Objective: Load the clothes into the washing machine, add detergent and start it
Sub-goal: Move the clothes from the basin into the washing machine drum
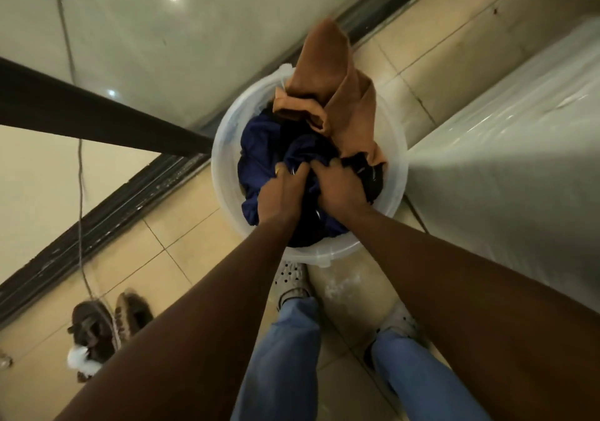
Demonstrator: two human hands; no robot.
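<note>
Clothes (259,157) fill the clear bucket (224,135) on the floor, straight ahead of both arms. Left hand (279,193) and right hand (341,190), side by side, each grip closed on the navy garment; the plastic-covered machine (506,167) stands just right, nearer the right hand.

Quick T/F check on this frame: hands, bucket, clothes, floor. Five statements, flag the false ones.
1. Both hands are gripping the dark blue clothes in the bucket. True: left hand and right hand are both clenched on them.
2. The bucket is empty. False: it is full of clothes.
3. A brown garment drapes over the bucket's far rim. True.
4. The person is barefoot. False: light perforated clogs are on the feet.
5. The bucket is opaque red. False: it is translucent white.
</note>
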